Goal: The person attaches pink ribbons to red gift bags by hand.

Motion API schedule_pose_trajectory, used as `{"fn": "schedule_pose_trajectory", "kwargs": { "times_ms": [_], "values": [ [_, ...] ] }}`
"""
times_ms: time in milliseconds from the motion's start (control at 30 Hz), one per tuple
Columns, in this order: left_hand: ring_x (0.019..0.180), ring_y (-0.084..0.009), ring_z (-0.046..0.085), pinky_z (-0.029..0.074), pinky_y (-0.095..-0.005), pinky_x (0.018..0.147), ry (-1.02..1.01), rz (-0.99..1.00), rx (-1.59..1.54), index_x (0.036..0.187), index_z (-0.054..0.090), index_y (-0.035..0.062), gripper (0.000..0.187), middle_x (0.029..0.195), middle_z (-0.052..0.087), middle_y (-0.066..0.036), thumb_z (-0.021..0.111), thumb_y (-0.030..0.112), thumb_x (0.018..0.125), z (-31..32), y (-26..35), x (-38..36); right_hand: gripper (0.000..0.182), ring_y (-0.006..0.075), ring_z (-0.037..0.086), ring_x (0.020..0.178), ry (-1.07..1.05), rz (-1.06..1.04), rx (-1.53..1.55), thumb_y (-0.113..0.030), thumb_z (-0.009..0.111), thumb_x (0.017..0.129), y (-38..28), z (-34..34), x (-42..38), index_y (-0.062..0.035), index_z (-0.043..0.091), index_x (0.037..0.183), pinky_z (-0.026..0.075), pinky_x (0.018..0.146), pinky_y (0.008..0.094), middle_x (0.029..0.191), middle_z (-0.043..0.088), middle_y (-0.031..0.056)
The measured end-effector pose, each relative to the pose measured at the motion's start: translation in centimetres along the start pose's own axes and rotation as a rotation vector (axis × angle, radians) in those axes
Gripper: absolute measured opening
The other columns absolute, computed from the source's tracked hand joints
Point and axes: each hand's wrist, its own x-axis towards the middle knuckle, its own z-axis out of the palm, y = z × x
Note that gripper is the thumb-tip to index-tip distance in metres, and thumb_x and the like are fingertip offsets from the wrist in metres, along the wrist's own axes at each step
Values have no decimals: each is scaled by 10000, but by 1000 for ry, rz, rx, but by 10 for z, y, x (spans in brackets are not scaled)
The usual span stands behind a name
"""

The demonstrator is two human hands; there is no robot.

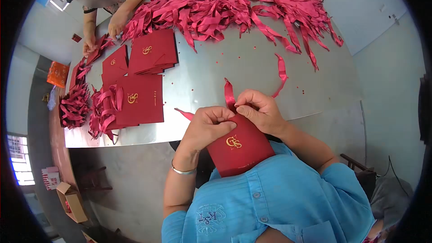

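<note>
A dark red paper gift bag with a gold emblem leans against my blue shirt, its top edge raised toward the table. My left hand is closed on the bag's upper left edge, thumb on the front. At the top corner my right hand pinches a crimson ribbon; the exact spot between the fingertips is partly hidden. One length of ribbon stands up between my hands. Another ribbon end sticks out past my left hand.
A metal-topped table carries a large ribbon heap, a second ribbon heap, and a loose ribbon. Flat red bags are stacked on the left, beside bags with ribbon handles. Across the table, another person's hands hold a red bag.
</note>
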Motion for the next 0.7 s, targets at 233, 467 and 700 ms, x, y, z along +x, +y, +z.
{"fn": "schedule_pose_trajectory", "kwargs": {
  "times_ms": [233,467,700],
  "values": [
    [722,-62,608,493,-201,659,-39,35,-12,923,650,-42,111,849,670,-33,627,-63,817,-1,-6,3,110,79,543,832,-35,99,60,-99,638,932,-1,2,0,-9,603,984,455,739,226,915,594,17],
    [640,-5,492,382,-185,556,92,42,90,801,634,-9,41,704,568,58,621,-38,826,14,-3,4,105,90,570,838,9,-24,-109,-67,656,907,-1,-1,0,-11,612,985,466,732,234,926,609,34],
    [617,-11,481,372,-204,530,213,31,206,731,612,-7,113,655,573,45,665,29,824,16,-4,7,127,180,619,800,76,-354,-333,11,719,802,-29,-10,12,-15,644,901,492,721,305,866,663,70]
  ]
}}
